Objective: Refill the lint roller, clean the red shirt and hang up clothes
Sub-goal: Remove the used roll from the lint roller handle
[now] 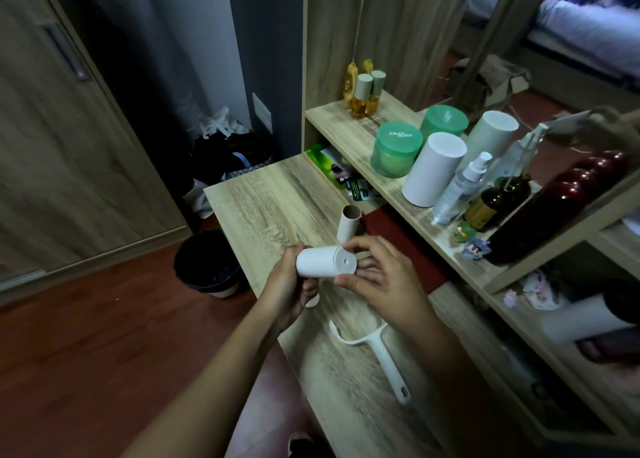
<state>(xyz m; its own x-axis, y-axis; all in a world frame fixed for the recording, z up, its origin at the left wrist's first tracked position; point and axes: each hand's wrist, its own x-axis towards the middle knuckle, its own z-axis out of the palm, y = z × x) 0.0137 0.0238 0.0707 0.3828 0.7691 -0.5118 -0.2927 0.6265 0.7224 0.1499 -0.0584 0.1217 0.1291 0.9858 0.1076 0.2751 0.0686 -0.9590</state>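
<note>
Both forearms reach forward over the near end of the wooden table (263,198). The left hand (291,284) wraps around the body of the white roll (325,262), fingers curled under it, holding it level above the tabletop with its flat end and small centre hole facing right. The right hand (375,277) pinches that end's rim, thumb on top, fingertips below, remaining fingers loosely spread. Just behind the hands an empty cardboard tube (349,223) stands upright on the table. The white roller handle (377,350) lies flat on the table nearer the person, apart from both hands, bare frame end toward them. A folded red shirt (401,236) lies under the shelf edge, beside the right hand. On the shelf (346,128) stand green jars (396,149), white cylinders (434,168), spray bottles (460,187). A dark bin (207,267) sits on the floor to the left.
</note>
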